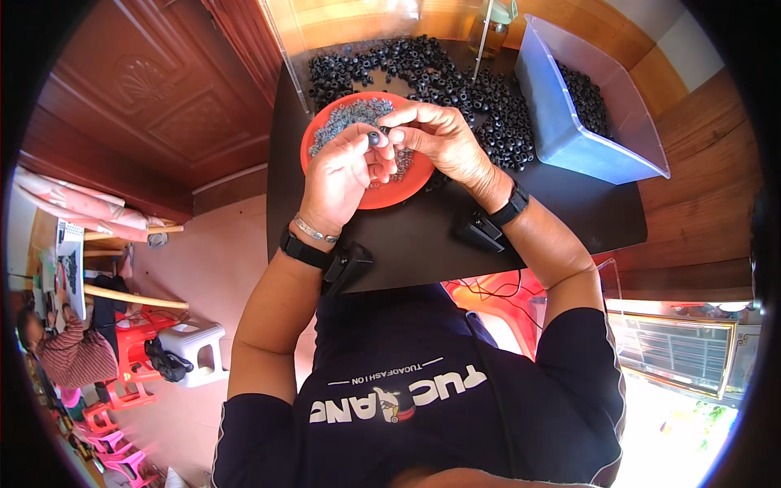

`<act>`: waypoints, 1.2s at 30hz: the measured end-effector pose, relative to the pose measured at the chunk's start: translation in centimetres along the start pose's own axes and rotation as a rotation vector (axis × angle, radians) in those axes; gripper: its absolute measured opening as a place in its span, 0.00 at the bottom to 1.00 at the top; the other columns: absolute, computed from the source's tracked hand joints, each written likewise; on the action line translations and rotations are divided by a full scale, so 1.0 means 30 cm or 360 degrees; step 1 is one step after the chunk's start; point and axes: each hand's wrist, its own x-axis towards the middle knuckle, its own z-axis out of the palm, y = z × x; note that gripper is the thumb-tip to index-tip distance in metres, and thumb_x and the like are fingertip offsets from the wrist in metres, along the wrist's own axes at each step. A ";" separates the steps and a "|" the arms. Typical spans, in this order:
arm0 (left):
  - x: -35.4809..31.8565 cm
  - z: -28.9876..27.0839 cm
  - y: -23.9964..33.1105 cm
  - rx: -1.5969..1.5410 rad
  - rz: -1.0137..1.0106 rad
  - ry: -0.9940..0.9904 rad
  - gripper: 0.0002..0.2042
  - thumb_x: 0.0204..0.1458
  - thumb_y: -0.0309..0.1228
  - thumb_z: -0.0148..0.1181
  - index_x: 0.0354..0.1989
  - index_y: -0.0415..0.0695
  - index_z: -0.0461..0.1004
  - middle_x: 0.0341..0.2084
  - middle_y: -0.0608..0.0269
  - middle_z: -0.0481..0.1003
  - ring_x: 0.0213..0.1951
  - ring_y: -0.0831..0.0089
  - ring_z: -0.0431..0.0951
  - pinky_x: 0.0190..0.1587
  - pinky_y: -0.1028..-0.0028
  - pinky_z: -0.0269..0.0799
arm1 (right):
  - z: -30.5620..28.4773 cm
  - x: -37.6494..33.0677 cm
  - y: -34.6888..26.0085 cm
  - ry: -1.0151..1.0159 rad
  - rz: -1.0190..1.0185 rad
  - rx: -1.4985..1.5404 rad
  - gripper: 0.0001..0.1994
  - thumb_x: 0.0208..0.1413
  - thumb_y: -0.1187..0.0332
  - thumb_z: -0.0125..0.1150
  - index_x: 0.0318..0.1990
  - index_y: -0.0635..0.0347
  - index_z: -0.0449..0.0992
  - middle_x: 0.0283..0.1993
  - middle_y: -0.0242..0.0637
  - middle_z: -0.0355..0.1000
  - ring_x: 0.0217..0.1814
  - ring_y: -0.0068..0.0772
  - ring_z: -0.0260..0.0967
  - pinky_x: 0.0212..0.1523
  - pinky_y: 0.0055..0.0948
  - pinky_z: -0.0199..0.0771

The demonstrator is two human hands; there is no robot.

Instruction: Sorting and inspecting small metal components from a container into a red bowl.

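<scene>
Both my hands meet above a round orange-red bowl point(382, 198) filled with many small grey metallic pieces point(346, 116). My left hand point(338, 175), palm turned up, pinches a small black round part point(374, 138) between thumb and fingers. Close beside it, the fingertips of my right hand point(435, 138) close on another small dark piece point(385, 130), mostly hidden by the fingers. Whether the two pieces touch, I cannot tell. Loose black hollow parts point(504, 134) lie spread on the dark table behind and right of the bowl.
A blue-grey plastic bin point(561, 142) holding more black parts stands at the right of the table point(569, 211). Clear upright panels point(285, 57) edge the far side. Black devices are strapped to both wrists. At far left, another person point(77, 354) sits near stools point(195, 350).
</scene>
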 end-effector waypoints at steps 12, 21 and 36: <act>-0.004 0.007 0.008 0.0147 0.0016 0.0140 0.10 0.59 0.34 0.45 0.37 0.41 0.69 0.30 0.63 0.73 0.32 0.74 0.73 0.34 0.78 0.67 | -0.034 0.007 0.001 -0.0047 0.0196 0.0245 0.09 0.58 0.71 0.57 0.45 0.64 0.75 0.36 0.29 0.73 0.36 0.19 0.68 0.41 0.21 0.70; -0.001 0.012 -0.002 0.0346 -0.0024 0.0283 0.09 0.58 0.33 0.45 0.36 0.41 0.70 0.29 0.65 0.72 0.30 0.75 0.74 0.33 0.80 0.67 | -0.027 0.011 -0.014 -0.0116 0.0250 0.0088 0.10 0.61 0.67 0.55 0.45 0.63 0.74 0.35 0.27 0.73 0.35 0.16 0.66 0.40 0.20 0.69; -0.041 0.019 0.008 0.0411 -0.0026 0.0428 0.10 0.57 0.37 0.49 0.35 0.43 0.71 0.27 0.67 0.73 0.30 0.75 0.74 0.33 0.80 0.67 | 0.038 0.015 -0.036 -0.0023 0.0241 -0.0155 0.07 0.60 0.70 0.54 0.41 0.63 0.74 0.33 0.28 0.72 0.36 0.18 0.68 0.39 0.20 0.69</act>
